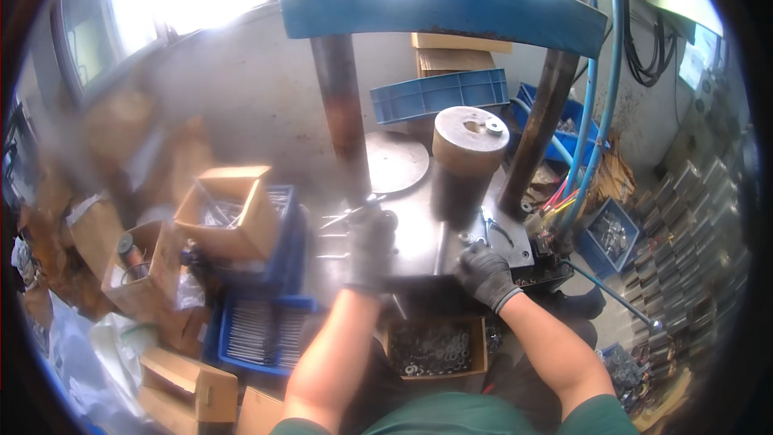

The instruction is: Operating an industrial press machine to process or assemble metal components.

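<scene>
Two gloved hands worked at the steel press table (419,229). The left hand (369,248), in a dark glove and smeared by motion blur, lay on the plate near its front edge with fingers curled; whether it gripped anything could not be told. The right hand (485,274), also in a dark glove, rested at the front right edge of the plate, fingers bent down over a dark flat piece (427,283) running along that edge between the two hands; how tightly it closed on the piece could not be told.

One squat metal cylinder (469,145) stood upright on the plate behind the hands, between two dark press columns, the left column (341,89) and the right column (543,125), under one blue crossbeam (443,2). One round metal disc (394,161) lay just left of the cylinder.

Below the plate's front edge, between the forearms, sat one cardboard box of metal washers (436,348). To the left stood one open cardboard box (229,209) on a blue crate (282,250), with a second blue crate of thin rods (262,334) lower down. One blue tray (439,95) leaned behind the cylinder, and one small blue bin of metal parts (609,234) sat at the right
</scene>
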The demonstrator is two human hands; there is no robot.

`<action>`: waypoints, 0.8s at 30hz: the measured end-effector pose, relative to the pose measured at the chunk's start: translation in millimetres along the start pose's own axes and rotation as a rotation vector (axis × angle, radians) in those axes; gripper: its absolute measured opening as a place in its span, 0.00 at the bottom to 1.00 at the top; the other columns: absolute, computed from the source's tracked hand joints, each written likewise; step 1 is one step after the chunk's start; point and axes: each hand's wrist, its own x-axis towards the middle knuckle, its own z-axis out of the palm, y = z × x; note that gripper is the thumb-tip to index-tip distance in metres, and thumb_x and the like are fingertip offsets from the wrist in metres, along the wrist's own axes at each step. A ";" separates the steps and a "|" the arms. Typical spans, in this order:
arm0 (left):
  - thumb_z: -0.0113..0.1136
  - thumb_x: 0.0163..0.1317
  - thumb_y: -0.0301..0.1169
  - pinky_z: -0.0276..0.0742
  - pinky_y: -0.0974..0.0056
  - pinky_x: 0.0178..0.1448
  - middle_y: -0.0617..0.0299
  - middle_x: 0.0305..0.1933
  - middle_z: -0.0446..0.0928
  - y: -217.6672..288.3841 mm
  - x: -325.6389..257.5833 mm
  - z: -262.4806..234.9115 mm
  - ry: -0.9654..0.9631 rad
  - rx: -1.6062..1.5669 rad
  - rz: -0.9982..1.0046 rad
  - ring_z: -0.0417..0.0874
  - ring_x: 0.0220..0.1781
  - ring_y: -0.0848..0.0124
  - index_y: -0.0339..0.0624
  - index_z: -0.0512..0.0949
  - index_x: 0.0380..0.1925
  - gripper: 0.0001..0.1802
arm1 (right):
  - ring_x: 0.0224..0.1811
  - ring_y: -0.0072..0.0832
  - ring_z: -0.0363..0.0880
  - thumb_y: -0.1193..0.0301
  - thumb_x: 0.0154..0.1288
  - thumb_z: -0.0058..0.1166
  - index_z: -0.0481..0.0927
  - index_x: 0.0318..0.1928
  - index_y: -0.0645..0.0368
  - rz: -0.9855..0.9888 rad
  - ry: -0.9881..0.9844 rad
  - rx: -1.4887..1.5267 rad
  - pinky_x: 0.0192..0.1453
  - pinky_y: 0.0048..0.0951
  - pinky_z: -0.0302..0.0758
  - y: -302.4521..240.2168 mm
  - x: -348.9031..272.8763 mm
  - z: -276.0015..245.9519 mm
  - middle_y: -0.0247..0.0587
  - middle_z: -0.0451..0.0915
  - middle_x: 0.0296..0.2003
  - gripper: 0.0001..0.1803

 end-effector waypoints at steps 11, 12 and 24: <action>0.68 0.70 0.24 0.80 0.66 0.41 0.69 0.37 0.78 57.5 -60.4 35.4 -0.130 -0.130 0.152 0.80 0.36 0.74 0.46 0.82 0.52 0.13 | 0.32 0.38 0.83 0.75 0.57 0.73 0.81 0.36 0.55 -0.130 0.543 0.494 0.37 0.39 0.79 21.3 6.0 -41.2 0.43 0.81 0.34 0.11; 0.68 0.70 0.23 0.82 0.65 0.42 0.68 0.36 0.79 66.0 -69.4 41.1 -0.171 -0.148 0.292 0.81 0.34 0.72 0.45 0.82 0.52 0.13 | 0.32 0.33 0.81 0.76 0.58 0.73 0.82 0.38 0.55 -0.184 0.668 0.425 0.39 0.36 0.79 23.8 19.8 -56.0 0.39 0.80 0.33 0.11; 0.69 0.72 0.38 0.85 0.60 0.51 0.56 0.44 0.86 75.5 -131.7 84.1 -0.783 -0.043 -0.072 0.88 0.42 0.64 0.48 0.83 0.61 0.20 | 0.38 0.33 0.88 0.73 0.62 0.71 0.88 0.45 0.61 -0.037 0.797 0.397 0.47 0.33 0.85 57.3 146.2 -155.0 0.46 0.87 0.41 0.12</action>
